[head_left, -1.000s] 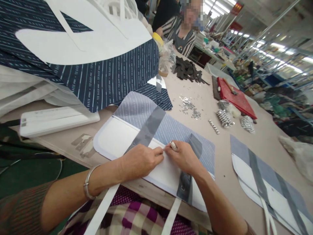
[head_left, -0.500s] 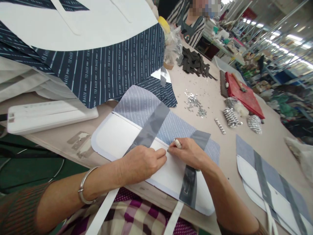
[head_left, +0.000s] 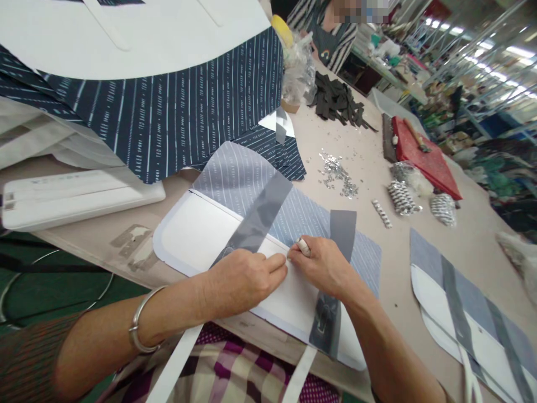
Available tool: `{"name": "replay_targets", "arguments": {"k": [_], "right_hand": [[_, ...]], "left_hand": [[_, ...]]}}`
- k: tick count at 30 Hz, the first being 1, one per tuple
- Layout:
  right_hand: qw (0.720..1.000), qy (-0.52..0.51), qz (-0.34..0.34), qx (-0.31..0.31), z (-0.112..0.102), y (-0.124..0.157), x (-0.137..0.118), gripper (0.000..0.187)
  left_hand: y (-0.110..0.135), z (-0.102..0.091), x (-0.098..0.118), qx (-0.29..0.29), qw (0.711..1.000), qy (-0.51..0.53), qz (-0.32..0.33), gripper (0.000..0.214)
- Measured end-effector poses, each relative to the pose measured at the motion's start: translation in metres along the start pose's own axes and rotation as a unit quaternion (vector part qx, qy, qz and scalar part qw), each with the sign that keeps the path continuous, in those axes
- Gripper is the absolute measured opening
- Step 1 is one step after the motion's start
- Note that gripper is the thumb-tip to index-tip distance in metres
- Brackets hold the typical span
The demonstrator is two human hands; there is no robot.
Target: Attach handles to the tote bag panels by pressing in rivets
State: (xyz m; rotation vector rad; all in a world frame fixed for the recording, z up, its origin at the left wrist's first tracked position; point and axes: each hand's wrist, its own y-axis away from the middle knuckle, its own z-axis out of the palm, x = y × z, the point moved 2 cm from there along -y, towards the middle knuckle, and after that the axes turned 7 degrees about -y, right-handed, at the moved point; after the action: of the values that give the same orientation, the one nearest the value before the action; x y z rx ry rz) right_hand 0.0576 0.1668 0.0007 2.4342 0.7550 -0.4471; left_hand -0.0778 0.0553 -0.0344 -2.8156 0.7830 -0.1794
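A flat bag panel point(head_left: 184, 224) lies before me, part white and part pale blue patterned fabric, crossed by two grey strips point(head_left: 260, 212). White straps point(head_left: 176, 364) hang from its near edge over my lap. My left hand point(head_left: 247, 280) rests on the white part, fingers bent and pinched together. My right hand point(head_left: 321, 263), with a white wrap on one finger, pinches at the same spot near the fabric seam. The fingertips of both hands almost meet. Whatever lies between them is too small and hidden to make out.
A similar panel point(head_left: 470, 319) lies at the right. Beyond are loose silver metal bits point(head_left: 338, 174), dark strips point(head_left: 338, 101), a red slab point(head_left: 423, 157) with a hammer point(head_left: 415, 134), and wrapped bundles point(head_left: 403, 196). Navy printed fabric point(head_left: 188, 117) and a white case point(head_left: 84, 196) are left. A person point(head_left: 327, 33) sits across.
Both hands stay pinched at the same spot. The upper end of the grey strip by my right hand now points straighter away from me. The view has shifted slightly.
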Motion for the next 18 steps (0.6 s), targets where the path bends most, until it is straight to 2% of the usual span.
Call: {"name": "replay_targets", "arguments": {"k": [3, 8, 15, 18], "right_hand": [[1.0, 0.001, 0.001, 0.023, 0.002, 0.0035, 0.0009, 0.022], [0.998, -0.055, 0.009, 0.0, 0.0006, 0.0037, 0.0019, 0.021], [0.999, 0.022, 0.018, 0.04, 0.0061, 0.0019, 0.0011, 0.025], [0.999, -0.01, 0.024, 0.036, 0.007, 0.0026, 0.0039, 0.021]], "left_hand": [[-0.0001, 0.0006, -0.0001, -0.001, 1.0, 0.001, -0.002, 0.016], [-0.0001, 0.0017, -0.0003, -0.001, 1.0, -0.003, -0.001, 0.016], [0.0007, 0.0031, 0.0003, -0.001, 1.0, 0.003, -0.001, 0.018], [0.0, 0.0023, -0.0002, -0.004, 1.0, 0.008, -0.011, 0.024]]}}
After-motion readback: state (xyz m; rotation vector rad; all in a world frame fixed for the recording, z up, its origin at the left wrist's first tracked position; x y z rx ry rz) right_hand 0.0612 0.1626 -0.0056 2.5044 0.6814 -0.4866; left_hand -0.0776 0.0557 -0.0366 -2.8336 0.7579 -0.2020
